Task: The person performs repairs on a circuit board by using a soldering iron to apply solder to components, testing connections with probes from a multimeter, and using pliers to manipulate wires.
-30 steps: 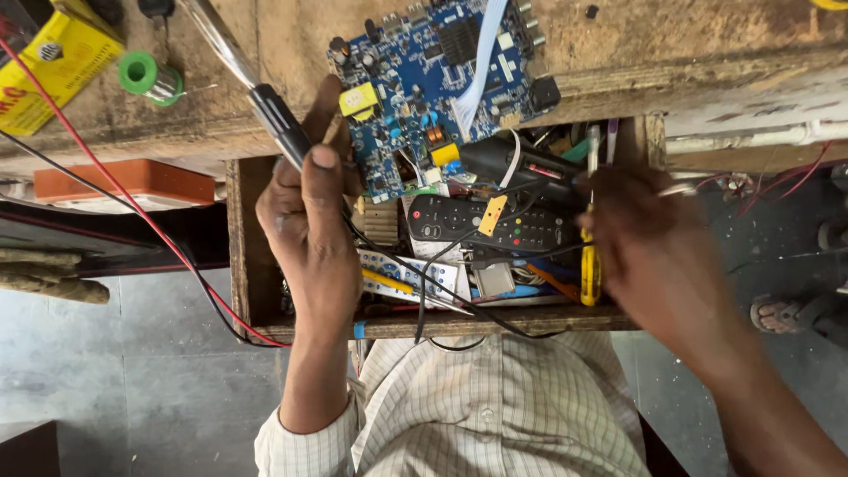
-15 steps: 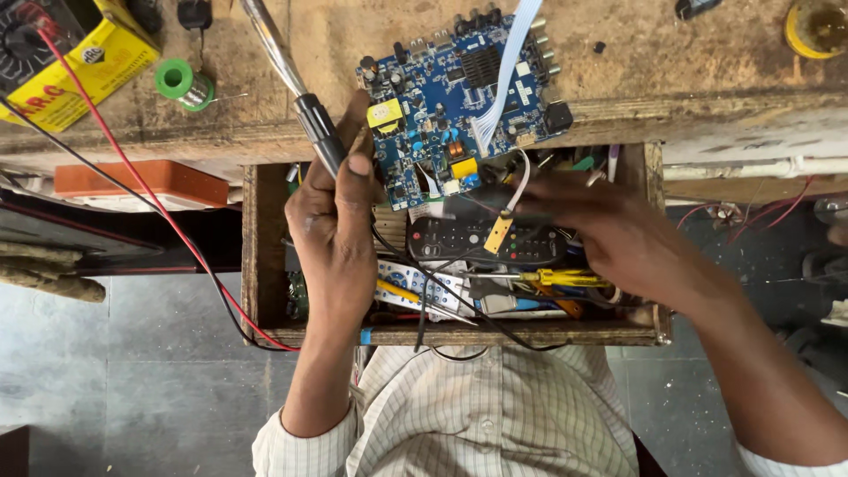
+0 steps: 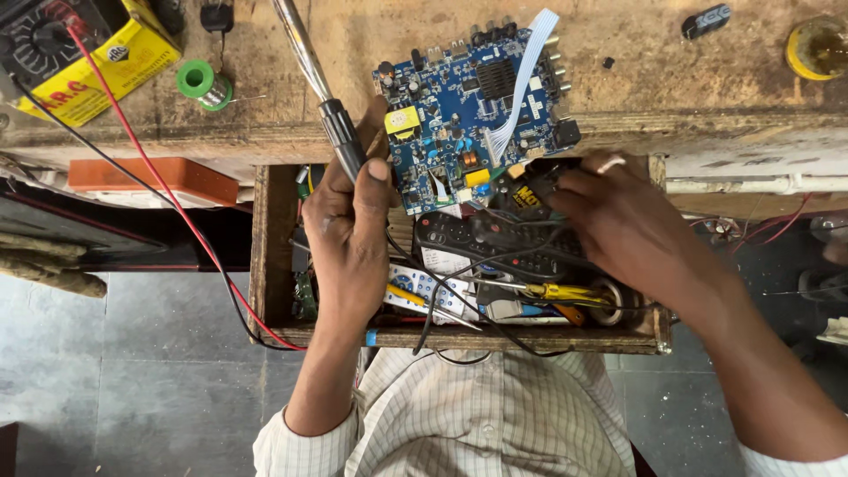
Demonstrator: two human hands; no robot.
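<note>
My left hand [image 3: 352, 238] grips the black handle of a soldering iron [image 3: 329, 106] whose metal shaft runs up and away over the wooden bench. It also seems to pinch a thin stick beside the handle. A blue circuit board [image 3: 468, 106] with a white ribbon cable lies at the bench edge, overhanging an open wooden drawer [image 3: 269, 238]. My right hand [image 3: 627, 230] reaches into the drawer and closes its fingers around a small black and yellow object [image 3: 530, 196] just below the board. A black remote control [image 3: 495, 243] lies under that hand.
The drawer holds several remotes, screwdrivers and tangled wires. A yellow multimeter [image 3: 79, 62] with red and black leads sits at the bench's far left, beside a green solder spool [image 3: 201, 84]. A yellow round tin [image 3: 817, 49] stands at the far right. Grey tiled floor lies below.
My right hand has moved from the drawer's right side up and left toward the board's lower edge, and now closes on the black and yellow object. My left hand kept its hold on the iron.
</note>
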